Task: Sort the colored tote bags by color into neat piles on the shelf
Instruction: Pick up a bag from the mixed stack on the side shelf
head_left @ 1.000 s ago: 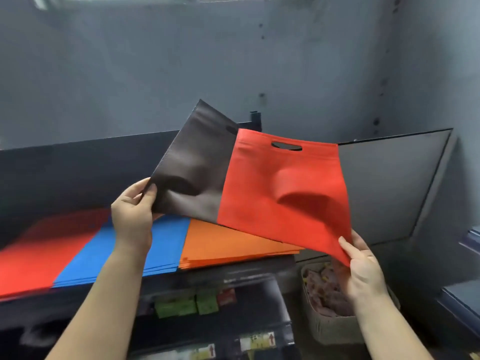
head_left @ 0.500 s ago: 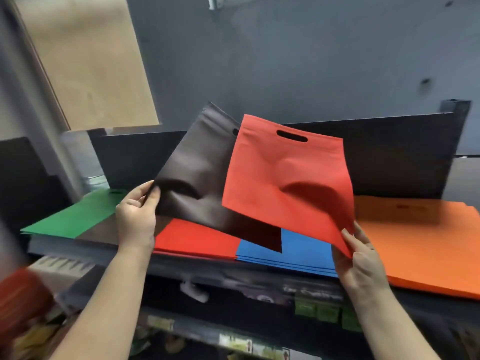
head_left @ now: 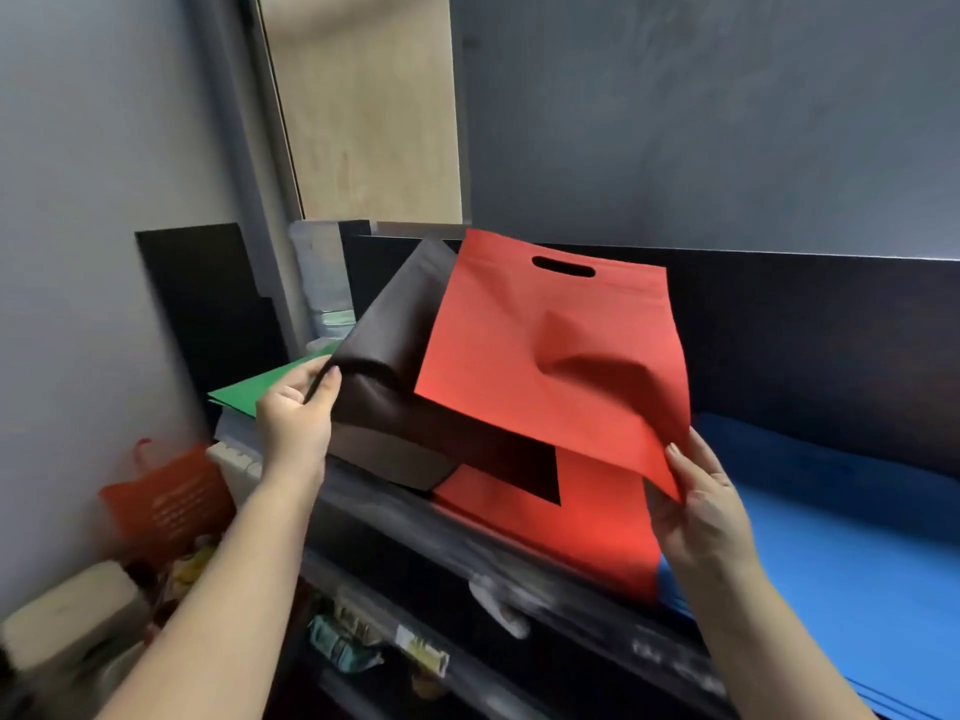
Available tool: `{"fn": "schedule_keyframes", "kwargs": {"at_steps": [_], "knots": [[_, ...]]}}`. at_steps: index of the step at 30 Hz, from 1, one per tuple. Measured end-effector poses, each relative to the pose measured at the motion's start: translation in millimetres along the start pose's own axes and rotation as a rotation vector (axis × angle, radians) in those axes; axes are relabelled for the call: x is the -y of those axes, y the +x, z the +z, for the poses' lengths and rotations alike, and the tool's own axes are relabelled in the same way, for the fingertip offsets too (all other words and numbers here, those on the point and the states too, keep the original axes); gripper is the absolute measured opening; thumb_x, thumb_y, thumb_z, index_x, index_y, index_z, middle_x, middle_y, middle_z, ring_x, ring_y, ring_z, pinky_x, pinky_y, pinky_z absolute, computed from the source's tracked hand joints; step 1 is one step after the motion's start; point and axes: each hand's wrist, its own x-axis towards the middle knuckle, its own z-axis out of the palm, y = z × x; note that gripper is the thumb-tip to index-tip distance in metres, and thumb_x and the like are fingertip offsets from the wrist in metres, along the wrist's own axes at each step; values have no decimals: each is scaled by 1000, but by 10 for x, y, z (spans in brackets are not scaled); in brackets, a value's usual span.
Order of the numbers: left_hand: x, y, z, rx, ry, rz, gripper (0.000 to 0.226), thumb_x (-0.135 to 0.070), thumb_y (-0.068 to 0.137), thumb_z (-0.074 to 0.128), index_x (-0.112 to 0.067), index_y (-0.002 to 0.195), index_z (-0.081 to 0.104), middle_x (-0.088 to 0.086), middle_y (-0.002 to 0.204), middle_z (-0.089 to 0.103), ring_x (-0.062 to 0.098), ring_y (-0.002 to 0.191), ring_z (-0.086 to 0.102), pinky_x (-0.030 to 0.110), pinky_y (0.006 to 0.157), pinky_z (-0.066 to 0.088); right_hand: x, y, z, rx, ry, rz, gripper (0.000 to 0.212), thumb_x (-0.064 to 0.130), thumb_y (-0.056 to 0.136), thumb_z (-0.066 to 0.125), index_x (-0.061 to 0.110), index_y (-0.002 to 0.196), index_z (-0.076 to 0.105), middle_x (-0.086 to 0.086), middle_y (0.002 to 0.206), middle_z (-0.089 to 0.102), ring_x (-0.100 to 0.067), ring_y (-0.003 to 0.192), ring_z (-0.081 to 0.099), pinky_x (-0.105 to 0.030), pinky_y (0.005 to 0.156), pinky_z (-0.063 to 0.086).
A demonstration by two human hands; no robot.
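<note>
Sorting was mostly done: we pinched the brown bag [head_left: 395, 330] in our left hand [head_left: 293, 418] and the red bag [head_left: 545, 356] in our right hand [head_left: 696, 506], both unplaced above the red pile [head_left: 597, 532].

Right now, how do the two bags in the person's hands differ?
The red bag is held by the right hand at its lower corner; the dark brown bag is pinched by the left hand at its edge. The red bag overlaps the brown one and shows its handle slot. Both are held above the shelf piles.
</note>
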Motion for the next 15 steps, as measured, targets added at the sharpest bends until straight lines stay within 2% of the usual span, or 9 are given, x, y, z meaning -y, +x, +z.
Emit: {"fn": "schedule_keyframes", "kwargs": {"at_steps": [4, 10, 15], "knots": [[304, 290, -121, 8, 45, -44, 17, -10, 89, 63, -24, 99, 66, 7, 102, 67, 13, 90, 62, 26, 88, 48, -324, 186, 273, -34, -27, 18, 30, 0, 94, 47, 23, 100, 66, 7, 81, 74, -2, 67, 68, -16, 52, 54], [849, 948, -197, 162, 37, -135, 17, -8, 91, 61, -24, 96, 66, 4, 101, 67, 25, 100, 61, 41, 98, 46, -797, 451, 615, -132, 15, -57, 29, -2, 94, 46, 21, 98, 63, 7, 71, 72, -2, 60, 66, -18, 48, 53], [1330, 1377, -246, 246, 72, -286, 16, -4, 90, 61, -19, 93, 67, 2, 88, 67, 23, 88, 60, 43, 95, 49, -1167, 542, 868, -219, 98, -135, 30, -4, 95, 44, 20, 94, 62, 4, 69, 72, -4, 59, 67, -19, 50, 54]]}}
